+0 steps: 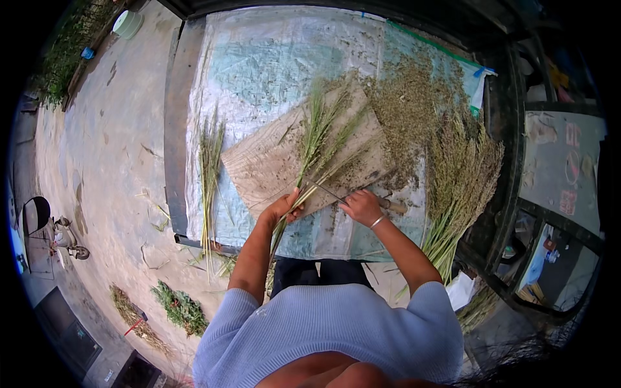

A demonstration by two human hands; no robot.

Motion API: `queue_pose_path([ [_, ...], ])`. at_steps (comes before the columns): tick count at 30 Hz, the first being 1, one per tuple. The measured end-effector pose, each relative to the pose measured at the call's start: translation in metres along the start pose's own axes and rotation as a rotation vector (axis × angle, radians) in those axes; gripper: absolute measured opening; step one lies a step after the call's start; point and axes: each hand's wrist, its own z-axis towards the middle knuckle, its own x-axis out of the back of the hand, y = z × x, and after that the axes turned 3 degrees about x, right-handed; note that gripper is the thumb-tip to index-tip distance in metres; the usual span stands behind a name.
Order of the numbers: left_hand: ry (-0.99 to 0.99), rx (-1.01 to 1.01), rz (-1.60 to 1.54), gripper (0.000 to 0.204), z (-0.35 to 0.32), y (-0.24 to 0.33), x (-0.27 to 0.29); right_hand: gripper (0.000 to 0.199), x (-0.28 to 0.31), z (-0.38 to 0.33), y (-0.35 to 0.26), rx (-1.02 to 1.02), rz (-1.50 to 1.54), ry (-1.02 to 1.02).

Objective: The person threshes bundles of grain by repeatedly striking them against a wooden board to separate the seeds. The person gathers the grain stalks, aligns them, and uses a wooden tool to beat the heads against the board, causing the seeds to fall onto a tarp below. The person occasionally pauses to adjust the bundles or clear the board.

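Observation:
My left hand (284, 205) is closed round a bunch of green-topped grain stalks (317, 132), its heads pointing away from me over a brown board (259, 165). The cut ends trail back toward my body. A wooden-handled tool (394, 206) is in my right hand (362, 208), its fingers closed round it. The tool's thin metal part reaches left to the stalks just beyond my left hand and appears to touch them. Whether that part is a blade or a rod I cannot tell. Loose seed and chaff (407, 97) lie on the board and to its right.
A white and pale blue sheet (272, 71) lies under the board. Thin stripped stalks (209, 174) lie at the left, a thick pile of seeded stalks (459, 174) at the right. Dark metal framing (508, 168) bounds the right side. Green plants (180, 307) lie on the floor.

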Motion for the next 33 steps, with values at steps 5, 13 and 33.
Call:
queue_pose_path([
  [5,0.095,0.015,0.008,0.07,-0.012,0.011,0.004,0.027,0.0,0.057,0.029,0.034,-0.099,0.048],
  [13,0.104,-0.02,0.019,0.067,-0.012,0.005,0.001,0.03,0.064,0.084,0.088,-0.282,-0.273,0.312],
  [33,-0.216,-0.16,-0.295,0.032,-0.029,0.008,-0.021,0.031,-0.013,-0.008,0.014,-0.377,-0.005,0.11],
])
